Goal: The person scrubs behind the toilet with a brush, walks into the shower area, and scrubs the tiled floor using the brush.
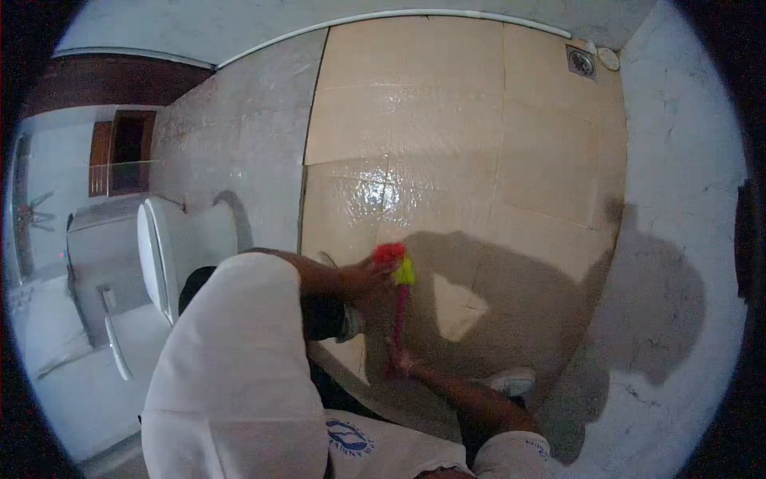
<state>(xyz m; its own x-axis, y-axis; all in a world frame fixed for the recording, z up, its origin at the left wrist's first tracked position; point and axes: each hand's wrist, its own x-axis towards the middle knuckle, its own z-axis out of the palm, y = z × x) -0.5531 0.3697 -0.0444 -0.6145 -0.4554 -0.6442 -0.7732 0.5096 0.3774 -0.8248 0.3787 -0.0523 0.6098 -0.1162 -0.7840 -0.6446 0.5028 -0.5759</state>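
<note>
A brush-like cleaning tool (405, 275) with a pinkish handle, a yellow-green head and a bright red part at its top is held low over the wet tiled floor. My right hand (401, 361) is closed round the lower end of the handle. At the other end, my left hand (369, 277) has its fingers against the red and yellow head and appears to grip it. Finer detail of the fingers and bristles is lost in the dim light.
Beige floor tiles (447, 104) shine with water. A floor drain (581, 61) sits in the far right corner, and a white pipe (399, 13) runs along the far wall. To the left stands a white toilet (159, 255). My shoe (513, 380) is at the lower right.
</note>
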